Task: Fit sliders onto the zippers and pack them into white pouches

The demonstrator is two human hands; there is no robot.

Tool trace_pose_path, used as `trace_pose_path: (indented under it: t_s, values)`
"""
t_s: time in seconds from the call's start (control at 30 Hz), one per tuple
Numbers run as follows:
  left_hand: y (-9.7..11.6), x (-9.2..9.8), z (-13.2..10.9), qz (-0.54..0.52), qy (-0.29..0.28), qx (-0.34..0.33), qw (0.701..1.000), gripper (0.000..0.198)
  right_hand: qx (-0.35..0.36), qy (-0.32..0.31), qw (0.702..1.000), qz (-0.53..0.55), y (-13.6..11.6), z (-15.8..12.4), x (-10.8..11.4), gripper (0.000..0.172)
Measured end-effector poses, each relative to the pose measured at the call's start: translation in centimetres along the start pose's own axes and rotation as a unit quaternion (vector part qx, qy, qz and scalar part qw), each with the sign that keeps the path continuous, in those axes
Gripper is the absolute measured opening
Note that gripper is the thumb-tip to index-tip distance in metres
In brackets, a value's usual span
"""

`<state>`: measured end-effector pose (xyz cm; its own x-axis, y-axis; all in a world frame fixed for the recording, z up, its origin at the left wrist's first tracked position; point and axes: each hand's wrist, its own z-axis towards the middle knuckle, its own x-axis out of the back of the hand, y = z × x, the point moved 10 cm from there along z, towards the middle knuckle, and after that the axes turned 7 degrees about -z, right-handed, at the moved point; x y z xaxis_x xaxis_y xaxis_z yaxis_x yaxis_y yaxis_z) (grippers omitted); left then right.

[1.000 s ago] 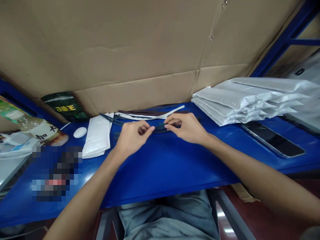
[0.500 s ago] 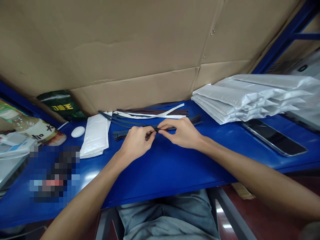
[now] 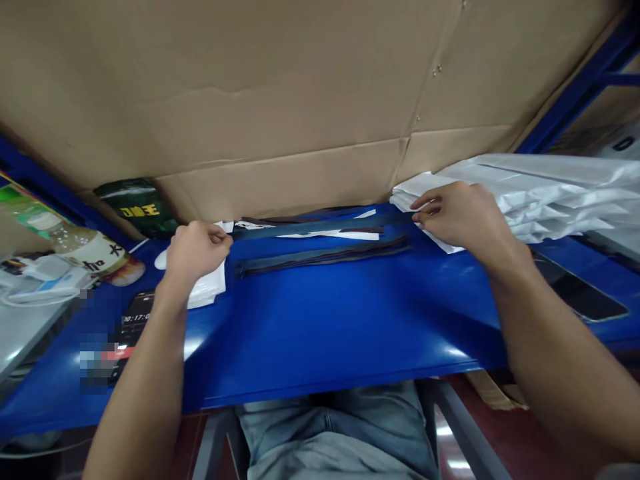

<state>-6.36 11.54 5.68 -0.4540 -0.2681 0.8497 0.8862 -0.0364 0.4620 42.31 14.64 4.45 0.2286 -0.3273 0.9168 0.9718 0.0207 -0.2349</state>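
A dark blue strip that looks like a zipper [image 3: 320, 227] is drawn out straight between my hands, just above the back of the table. My left hand [image 3: 196, 248] pinches its left end, over the folded white packets. At its other end, the fingertips of my right hand [image 3: 453, 212] close on the strip, beside the white bags. In front of it lies a bundle of dark blue and brown strips [image 3: 323, 256] of the same kind. Behind and partly under the stretched strip are white strips [image 3: 350, 235] and more dark ones [image 3: 300, 217].
White padded bags [image 3: 545, 193] are stacked at the right, with a phone [image 3: 580, 287] in front. At the left are white packets [image 3: 207, 287], a bottle [image 3: 95, 250], a green pouch [image 3: 137, 207] and another phone [image 3: 135, 320]. Cardboard [image 3: 300, 100] walls the back.
My hands were together at the middle; they have moved far apart, left and right, with the strip stretched between them. The bundle in front is now uncovered. The view has shifted slightly.
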Motion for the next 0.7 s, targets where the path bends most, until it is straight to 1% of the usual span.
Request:
trace_pose_path:
  t_s: [0.07,0.13,0.2,0.27,0.33,0.43,0.53,0.6,0.7]
  values:
    - [-1.1,-0.3,0.3,0.017,-0.043,0.003,0.999,0.014,-0.017,-0.008,1.0,-0.003,1.4,0.3,0.2,0.024]
    - [-1.6,-1.8,0.1,0.018,-0.12,0.002,0.993,0.016,-0.019,-0.034,0.999,-0.013,1.7,0.3,-0.4,0.027]
    - [-1.8,-3.8,-0.5,0.002,-0.203,0.004,0.979,0.019,-0.021,-0.08,0.996,-0.029,1.5,0.0,-1.5,0.032]
    - [-2.0,-5.0,-0.9,-0.006,-0.252,0.009,0.968,0.021,-0.023,-0.125,0.991,-0.041,1.1,-0.2,-2.6,0.036]
    - [-2.2,-5.4,-1.0,-0.006,-0.269,0.012,0.963,0.021,-0.028,-0.148,0.987,-0.053,0.8,-0.3,-3.2,0.034]
    - [-2.5,-5.6,-1.0,-0.019,-0.28,0.022,0.96,0.021,-0.03,-0.154,0.986,-0.065,0.7,-0.2,-3.7,0.032]
    - [-2.6,-5.8,-1.3,-0.041,-0.3,0.039,0.952,0.026,-0.026,-0.155,0.985,-0.074,0.9,0.0,-4.1,0.03]
    - [-2.4,-5.4,-1.4,-0.036,-0.295,0.041,0.954,0.032,-0.018,-0.141,0.986,-0.083,0.9,0.1,-4.1,0.034]
    - [-2.2,-4.2,-1.3,-0.011,-0.258,0.031,0.966,0.041,0.006,-0.092,0.989,-0.113,0.4,0.0,-3.5,0.044]
